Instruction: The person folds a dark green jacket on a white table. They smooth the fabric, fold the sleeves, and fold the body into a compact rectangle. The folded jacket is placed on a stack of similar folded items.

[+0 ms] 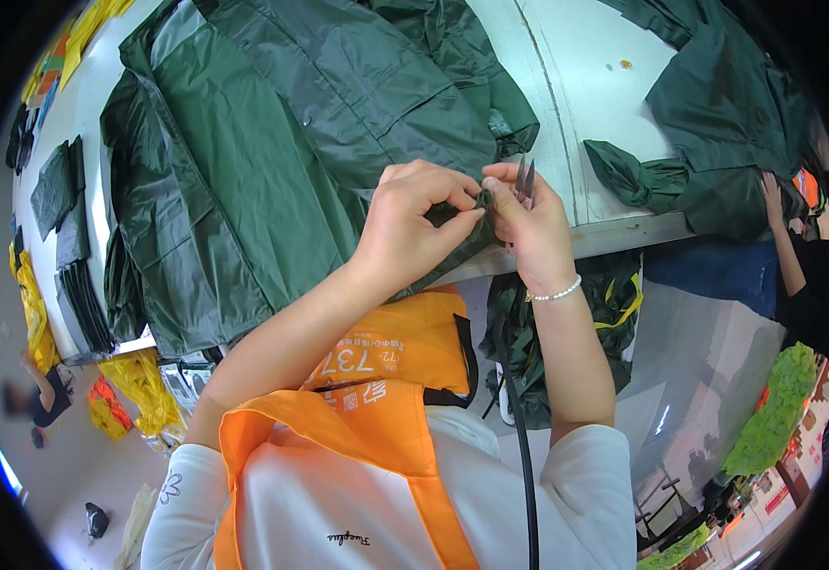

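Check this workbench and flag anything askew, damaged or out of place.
Nothing looks damaged. One oddity: a dark green garment lies heaped below the table edge, off the worktop, beneath the right hand.

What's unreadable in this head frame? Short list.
- Spot on the dark green garment pinched by the left hand: covered by its fingers.
- Thread snips in the right hand: only the thin blade tips show, the body sits inside the hand.
- Second green garment: runs into the dark fisheye rim.
- Co-worker's hand: small, at the bent right edge.
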Demonstrator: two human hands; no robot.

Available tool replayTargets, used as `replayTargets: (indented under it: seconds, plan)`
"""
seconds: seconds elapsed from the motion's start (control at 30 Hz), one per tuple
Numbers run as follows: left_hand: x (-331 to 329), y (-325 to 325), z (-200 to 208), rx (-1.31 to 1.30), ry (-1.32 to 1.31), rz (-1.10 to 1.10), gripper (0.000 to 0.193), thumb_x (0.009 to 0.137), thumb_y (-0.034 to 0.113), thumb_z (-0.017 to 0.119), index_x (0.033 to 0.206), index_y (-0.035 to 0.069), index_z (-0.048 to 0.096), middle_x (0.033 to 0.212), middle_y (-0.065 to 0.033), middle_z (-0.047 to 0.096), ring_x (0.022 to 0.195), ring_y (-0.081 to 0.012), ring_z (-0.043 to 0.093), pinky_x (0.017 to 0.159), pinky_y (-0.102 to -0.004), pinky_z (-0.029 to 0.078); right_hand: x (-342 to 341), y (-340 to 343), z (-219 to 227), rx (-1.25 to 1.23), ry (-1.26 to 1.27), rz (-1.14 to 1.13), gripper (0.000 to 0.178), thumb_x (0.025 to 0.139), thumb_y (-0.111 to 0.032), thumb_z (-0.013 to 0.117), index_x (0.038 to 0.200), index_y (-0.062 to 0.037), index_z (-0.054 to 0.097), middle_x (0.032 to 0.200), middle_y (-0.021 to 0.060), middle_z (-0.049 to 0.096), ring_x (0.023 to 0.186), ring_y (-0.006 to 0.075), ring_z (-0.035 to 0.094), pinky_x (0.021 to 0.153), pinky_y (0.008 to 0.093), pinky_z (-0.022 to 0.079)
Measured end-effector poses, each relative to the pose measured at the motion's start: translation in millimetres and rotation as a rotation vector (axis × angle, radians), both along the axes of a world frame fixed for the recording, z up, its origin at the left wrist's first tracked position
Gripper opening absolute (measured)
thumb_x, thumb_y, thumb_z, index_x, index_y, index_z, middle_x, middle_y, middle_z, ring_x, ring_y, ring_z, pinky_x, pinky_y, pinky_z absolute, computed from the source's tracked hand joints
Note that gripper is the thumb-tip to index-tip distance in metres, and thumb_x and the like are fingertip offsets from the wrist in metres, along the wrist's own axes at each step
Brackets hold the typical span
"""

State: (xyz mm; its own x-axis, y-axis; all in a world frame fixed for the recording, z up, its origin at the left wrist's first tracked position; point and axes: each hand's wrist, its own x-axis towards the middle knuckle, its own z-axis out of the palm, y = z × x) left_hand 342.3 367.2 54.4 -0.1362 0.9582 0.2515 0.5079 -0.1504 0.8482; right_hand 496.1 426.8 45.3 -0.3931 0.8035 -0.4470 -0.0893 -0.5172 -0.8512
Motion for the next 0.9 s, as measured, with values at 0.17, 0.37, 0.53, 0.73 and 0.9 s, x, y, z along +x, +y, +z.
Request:
replayTargets:
  seconds: [0.17, 0.37, 0.53, 0.73, 0.9]
  plan:
    - [1.0, 0.7, 0.6, -0.112, -0.102, 0.024, 0.012, 0.067, 0.005, 0.074, 0.073, 0.005, 0.063, 0.082, -0.0031, 0.068, 0.079, -0.0200, 0.061, 0.078, -0.0321, 0.041, 10.4, 1.8, 3.8, 0.182, -0.048, 0.020, 0.014, 0.090, -0.006, 0.060, 0.101, -0.0010, 0.067, 0.078, -0.0045, 0.059, 0.065, -0.0011, 0.044, 0.057, 0.0157, 0.034]
    - [-0.3, 2.1, -0.4, -0.108, -0.081, -0.022, 0.012, 0.067, 0.003, 0.073, 0.073, 0.004, 0.063, 0.079, -0.0039, 0.066, 0.078, -0.0200, 0.060, 0.077, -0.0317, 0.043, 13.3, 4.6, 17.7, 0.614, -0.241, 0.192, 0.019, 0.084, -0.004, 0.065, 0.102, 0.0019, 0.066, 0.084, -0.0013, 0.056, 0.067, 0.0023, 0.043, 0.057, 0.0181, 0.035]
    - [-1.3, 2.9, 1.8, -0.074, 0.055, -0.062, 0.012, 0.067, 0.002, 0.073, 0.074, 0.005, 0.063, 0.080, -0.0048, 0.065, 0.078, -0.0200, 0.060, 0.077, -0.0313, 0.045, 10.0, 6.4, 18.7, 0.399, -0.268, 0.229, 0.011, 0.084, -0.006, 0.067, 0.092, 0.0013, 0.066, 0.074, -0.0029, 0.057, 0.063, 0.0015, 0.042, 0.056, 0.0181, 0.036]
    - [7.9, -0.3, 7.2, -0.136, -0.047, 0.084, 0.021, 0.069, 0.004, 0.074, 0.088, 0.007, 0.066, 0.081, -0.0054, 0.066, 0.077, -0.0206, 0.060, 0.078, -0.0304, 0.045, 1.9, 0.3, 14.9, 0.461, -0.273, 0.162, 0.009, 0.086, -0.006, 0.064, 0.082, 0.0009, 0.060, 0.071, -0.0022, 0.057, 0.062, 0.0028, 0.043, 0.057, 0.0192, 0.038]
    - [5.0, 1.9, 3.9, -0.123, -0.045, 0.023, 0.025, 0.072, 0.011, 0.070, 0.098, 0.010, 0.067, 0.079, -0.0033, 0.066, 0.081, -0.0207, 0.060, 0.081, -0.0347, 0.041, 5.0, -2.0, 16.0, 0.537, -0.265, 0.131, 0.010, 0.089, -0.008, 0.061, 0.084, 0.0005, 0.058, 0.071, -0.0020, 0.054, 0.063, 0.0038, 0.043, 0.058, 0.0198, 0.038]
